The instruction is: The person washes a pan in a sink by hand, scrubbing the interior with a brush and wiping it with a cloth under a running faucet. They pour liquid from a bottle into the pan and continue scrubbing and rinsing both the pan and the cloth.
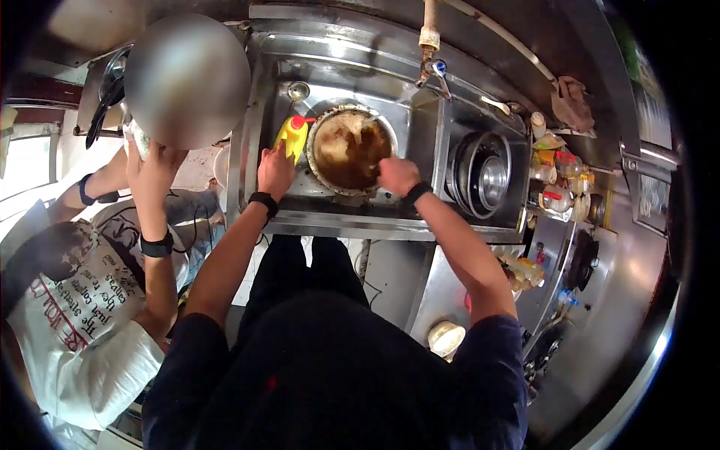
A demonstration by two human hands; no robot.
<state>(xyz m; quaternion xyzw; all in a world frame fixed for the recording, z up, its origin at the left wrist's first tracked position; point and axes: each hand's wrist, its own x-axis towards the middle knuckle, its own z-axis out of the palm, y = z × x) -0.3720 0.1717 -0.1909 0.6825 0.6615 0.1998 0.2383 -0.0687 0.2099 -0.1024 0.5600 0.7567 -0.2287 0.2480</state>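
My left hand (276,174) is wrapped round a yellow squeeze bottle (295,141) with a red cap, tilted over the left side of a round pan (313,166). Brown liquid with pale foam (334,142) fills much of the pan, which sits in the steel sink. At the pan's right rim is my right hand (398,176), its fingers closed; what they grip, if anything, is hidden. A ladle (298,91) lies in the sink behind the bottle.
Nested metal bowls (491,184) stand in the right sink basin. A tap (433,69) hangs over the back edge. To my left is another person (90,300) with raised hands. Jars and bottles (556,199) crowd the right side.
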